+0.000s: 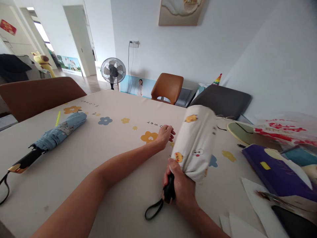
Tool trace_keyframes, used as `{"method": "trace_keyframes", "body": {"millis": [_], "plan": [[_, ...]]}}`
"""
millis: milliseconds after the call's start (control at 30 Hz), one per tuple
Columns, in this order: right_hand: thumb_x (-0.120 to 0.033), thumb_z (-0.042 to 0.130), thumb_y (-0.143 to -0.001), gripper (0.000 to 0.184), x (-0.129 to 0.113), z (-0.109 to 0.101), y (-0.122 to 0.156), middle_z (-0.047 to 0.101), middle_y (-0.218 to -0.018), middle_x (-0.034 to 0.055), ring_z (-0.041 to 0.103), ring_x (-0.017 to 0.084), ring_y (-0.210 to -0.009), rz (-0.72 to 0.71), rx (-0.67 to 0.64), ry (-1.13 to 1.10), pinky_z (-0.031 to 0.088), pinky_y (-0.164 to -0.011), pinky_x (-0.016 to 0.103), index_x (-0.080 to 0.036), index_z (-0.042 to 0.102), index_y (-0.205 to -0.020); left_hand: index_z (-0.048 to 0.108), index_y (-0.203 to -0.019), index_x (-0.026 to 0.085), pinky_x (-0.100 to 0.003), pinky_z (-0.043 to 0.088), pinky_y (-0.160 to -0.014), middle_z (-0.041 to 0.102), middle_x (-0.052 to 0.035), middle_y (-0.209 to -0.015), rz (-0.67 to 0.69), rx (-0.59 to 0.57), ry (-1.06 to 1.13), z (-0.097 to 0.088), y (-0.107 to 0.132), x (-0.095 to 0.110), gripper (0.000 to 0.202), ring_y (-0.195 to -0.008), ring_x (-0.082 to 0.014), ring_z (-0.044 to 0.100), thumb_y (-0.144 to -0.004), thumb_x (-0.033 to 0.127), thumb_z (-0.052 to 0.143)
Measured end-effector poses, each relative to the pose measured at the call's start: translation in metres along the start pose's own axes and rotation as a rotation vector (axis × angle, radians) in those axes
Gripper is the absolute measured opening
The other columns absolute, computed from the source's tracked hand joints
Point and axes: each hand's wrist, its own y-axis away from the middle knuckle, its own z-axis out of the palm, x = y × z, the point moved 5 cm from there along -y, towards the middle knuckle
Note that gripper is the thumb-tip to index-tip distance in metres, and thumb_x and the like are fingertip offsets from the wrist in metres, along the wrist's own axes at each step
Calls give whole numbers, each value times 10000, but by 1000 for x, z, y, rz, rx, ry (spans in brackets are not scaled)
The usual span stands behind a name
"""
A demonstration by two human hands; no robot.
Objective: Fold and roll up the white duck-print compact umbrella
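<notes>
My right hand [182, 188] grips the black handle of a folded white umbrella [196, 142] with small cartoon prints, holding it tilted up and away over the table. Its black wrist strap hangs down onto the cloth. My left hand [165, 135] reaches across to the umbrella's left side, fingers loosely curled, close to the fabric but apparently holding nothing. A folded light blue umbrella [58, 132] with a black and gold handle lies on the table at the far left.
The table [104, 172] has a beige cloth with flower prints. At the right lie a purple box [277, 172], white papers, a red-printed plastic bag [284, 130] and a green round fan. Brown chairs [167, 87] stand behind, a floor fan [113, 71] beyond.
</notes>
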Motion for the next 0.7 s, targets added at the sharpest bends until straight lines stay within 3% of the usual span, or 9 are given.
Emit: {"method": "trace_keyframes", "body": {"millis": [100,233,333,433,600,700], "plan": [[-542,554,-720,418,-2,-5,-7,463,-368,-21,397,98,-304,45,39,-92,356,-319,237,-196,442,-514,523,-731,133,-241,429,-529,532,-5,-639,6,9,11,11,-32,-8,119,-524,-84,481,-806,226,522],[-510,603,-701,400,6,4,-5,435,-364,-35,398,94,-306,200,-45,-134,358,-318,232,-193,425,-532,471,-668,151,-242,430,-534,503,3,-578,-6,-10,107,-3,-48,-9,131,-492,-84,479,-762,222,528],[-511,622,-688,397,13,9,-3,450,-406,-34,388,82,-316,319,-91,-160,373,-322,237,-188,434,-555,469,-663,149,-251,458,-609,512,-11,-594,-7,-2,160,-12,-52,-5,127,-544,-94,518,-747,225,526],[-518,627,-686,395,13,9,-5,458,-445,-38,400,78,-331,352,-115,-203,389,-327,237,-187,440,-580,479,-672,144,-272,467,-671,531,-29,-625,26,35,156,-15,-54,-4,95,-601,-109,544,-747,197,502],[-461,609,-722,333,12,8,-6,463,-461,-47,400,76,-316,420,-154,-221,410,-317,242,-184,457,-616,488,-720,164,-258,427,-740,542,-10,-712,187,182,73,-21,-49,10,29,-649,-86,499,-735,162,513],[-458,571,-749,341,12,11,-3,460,-415,-34,414,90,-300,455,-220,-137,418,-312,247,-179,459,-588,541,-776,186,-266,405,-779,577,-16,-804,300,127,-64,-10,-35,29,56,-750,-112,512,-722,172,546]]}}
